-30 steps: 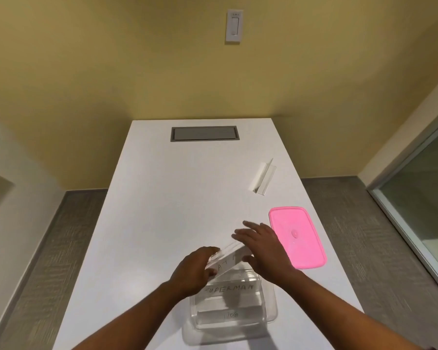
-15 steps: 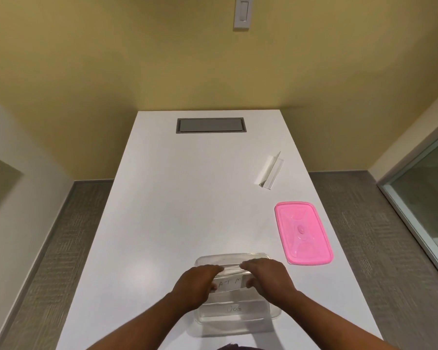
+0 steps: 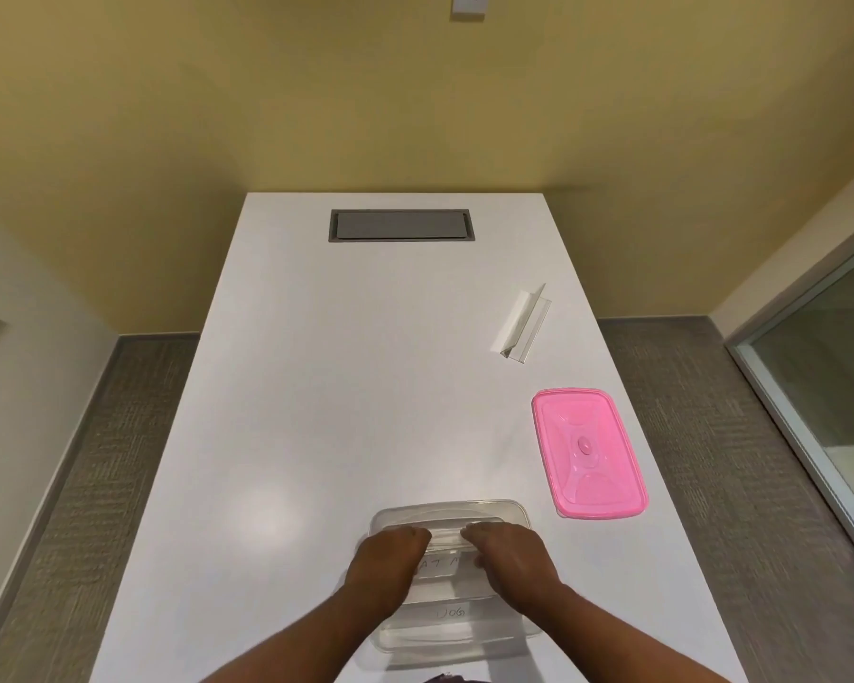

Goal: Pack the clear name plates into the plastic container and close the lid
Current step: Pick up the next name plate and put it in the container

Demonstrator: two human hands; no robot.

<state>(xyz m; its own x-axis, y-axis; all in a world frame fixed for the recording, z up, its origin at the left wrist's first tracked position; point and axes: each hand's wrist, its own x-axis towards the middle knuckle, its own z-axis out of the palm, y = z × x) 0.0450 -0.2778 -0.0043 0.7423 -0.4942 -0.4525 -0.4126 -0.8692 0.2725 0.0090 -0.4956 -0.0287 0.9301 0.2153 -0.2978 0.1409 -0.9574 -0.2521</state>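
Note:
A clear plastic container (image 3: 444,510) stands open near the table's front edge. Inside it lie clear name plates; one with a handwritten label (image 3: 444,566) sits between my hands, another (image 3: 452,614) lies closer to me. My left hand (image 3: 383,569) grips the left end of that labelled plate, and my right hand (image 3: 511,564) holds its right end, both inside the container. One more clear name plate (image 3: 521,321) stands on the table at the far right. The pink lid (image 3: 587,451) lies flat to the right of the container.
The white table (image 3: 346,386) has a grey cable hatch (image 3: 401,225) at its far end. Carpeted floor runs along both sides. A yellow wall with a light switch (image 3: 468,3) is behind, and a glass partition (image 3: 824,377) stands at the right.
My two hands have lowered the labelled name plate from above the container's far rim down into the container. The camera has tilted, so the container now sits more toward the middle.

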